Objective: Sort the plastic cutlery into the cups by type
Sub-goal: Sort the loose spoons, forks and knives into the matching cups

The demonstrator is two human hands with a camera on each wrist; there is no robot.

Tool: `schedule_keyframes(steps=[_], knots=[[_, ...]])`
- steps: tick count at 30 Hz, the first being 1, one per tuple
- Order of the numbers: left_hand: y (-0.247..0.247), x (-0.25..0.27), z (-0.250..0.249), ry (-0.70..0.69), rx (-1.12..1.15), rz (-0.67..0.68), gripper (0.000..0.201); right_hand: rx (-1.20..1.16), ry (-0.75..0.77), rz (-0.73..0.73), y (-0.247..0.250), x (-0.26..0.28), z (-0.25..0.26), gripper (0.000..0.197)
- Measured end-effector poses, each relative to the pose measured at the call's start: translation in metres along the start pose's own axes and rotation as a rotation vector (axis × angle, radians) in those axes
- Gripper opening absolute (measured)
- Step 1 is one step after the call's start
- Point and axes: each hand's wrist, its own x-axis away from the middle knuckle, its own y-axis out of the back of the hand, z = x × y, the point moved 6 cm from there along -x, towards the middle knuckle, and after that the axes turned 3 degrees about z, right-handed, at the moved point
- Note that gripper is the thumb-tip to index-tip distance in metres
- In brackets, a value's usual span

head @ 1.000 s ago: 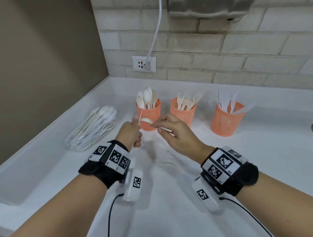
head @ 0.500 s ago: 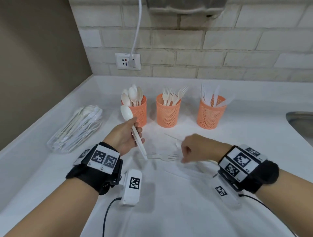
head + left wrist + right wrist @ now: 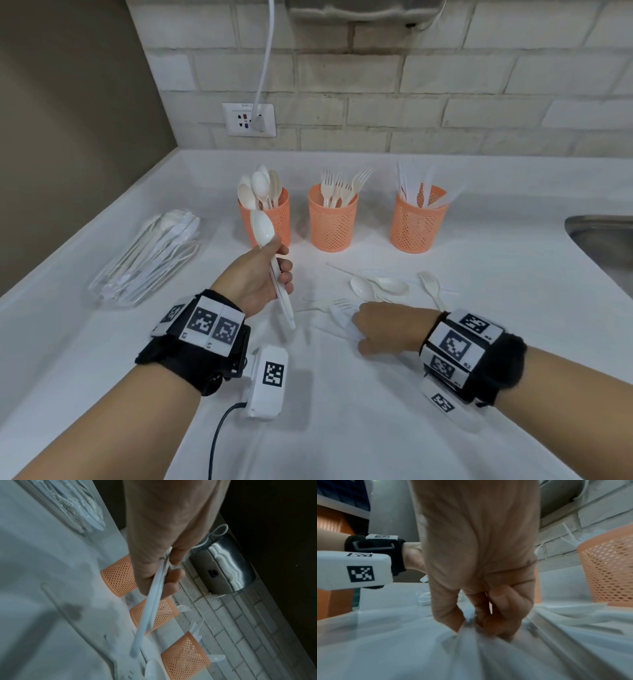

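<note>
Three orange cups (image 3: 333,222) bar the bench (image 3: 359,428) at twelve o'clock, gaps between them; loose cutlery (image 3: 380,289) lies at one o'clock, bagged cutlery (image 3: 150,257) at ten.

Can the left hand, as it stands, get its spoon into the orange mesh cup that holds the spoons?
Probably yes. The left hand grips a white plastic spoon just in front of the orange mesh spoon cup, bowl up. Nothing stands between them, and the cup's open top still shows room.
</note>
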Motion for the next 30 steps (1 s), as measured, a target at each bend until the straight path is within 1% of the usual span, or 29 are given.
schedule_keyframes(steps=[2,3,4,5,6,8,9,10,11,13,14,16,17,18,19,21,22,23,25,27,28,30], knots=[[0.001,0.002,0.003,0.011,-0.014,-0.026,0.028,-0.017,0.029,-0.006,0.006,-0.001,0.003,0.017],[0.0,0.003,0.004,0.013,-0.027,-0.037,0.028,-0.066,0.052,-0.038,0.014,0.0,0.005,0.016],[-0.001,0.004,0.005,0.011,-0.049,-0.038,0.029,-0.168,0.077,-0.096,0.024,0.001,0.007,0.018],[-0.003,0.006,0.005,0.005,-0.085,-0.019,0.029,-0.32,0.097,-0.167,0.037,0.003,0.008,0.018],[-0.007,0.008,0.006,-0.003,-0.137,0.025,0.029,-0.504,0.13,-0.242,0.049,0.004,0.01,0.016],[-0.022,0.016,0.011,-0.019,-0.283,0.189,0.021,-0.865,0.222,-0.352,0.071,0.008,0.015,0.011],[-0.03,0.02,0.014,-0.026,-0.345,0.289,0.014,-0.991,0.269,-0.366,0.079,0.009,0.019,0.01],[-0.037,0.024,0.016,-0.03,-0.385,0.364,0.008,-1.066,0.31,-0.362,0.084,0.008,0.026,0.011],[-0.039,0.025,0.017,-0.031,-0.406,0.386,0.006,-1.09,0.342,-0.35,0.086,0.007,0.032,0.014],[-0.035,0.023,0.014,-0.037,-0.414,0.325,0.012,-1.065,0.365,-0.352,0.089,0.002,0.043,0.017],[-0.029,0.02,0.011,-0.037,-0.408,0.282,0.016,-1.063,0.358,-0.381,0.089,0.0,0.045,0.016],[-0.016,0.017,0.007,-0.032,-0.382,0.204,0.022,-1.143,0.277,-0.451,0.086,-0.005,0.04,0.012],[-0.007,0.016,0.006,-0.03,-0.37,0.166,0.024,-1.169,0.221,-0.456,0.08,-0.009,0.038,0.013],[0.001,0.016,0.005,-0.029,-0.361,0.13,0.027,-1.141,0.169,-0.422,0.072,-0.015,0.037,0.015],[0.008,0.017,0.004,-0.026,-0.345,0.101,0.027,-1.052,0.108,-0.348,0.062,-0.021,0.039,0.017],[0.016,0.02,0.0,-0.024,-0.295,0.069,0.019,-0.797,-0.003,-0.155,0.04,-0.03,0.049,0.021],[0.018,0.022,-0.001,-0.027,-0.275,0.056,0.015,-0.702,-0.046,-0.093,0.032,-0.034,0.053,0.024],[0.019,0.023,-0.003,-0.033,-0.272,0.043,0.013,-0.654,-0.08,-0.072,0.028,-0.035,0.058,0.025],[0.022,0.026,-0.006,-0.052,-0.304,0.022,0.015,-0.634,-0.124,-0.098,0.024,-0.037,0.062,0.027],[0.025,0.028,-0.011,-0.079,-0.341,0.004,0.016,-0.6,-0.138,-0.141,0.024,-0.032,0.067,0.034],[0.027,0.029,-0.014,-0.091,-0.35,-0.002,0.016,-0.548,-0.131,-0.158,0.023,-0.03,0.069,0.035],[0.03,0.031,-0.02,-0.108,-0.353,-0.006,0.017,-0.371,-0.136,-0.179,0.024,-0.023,0.071,0.033]])
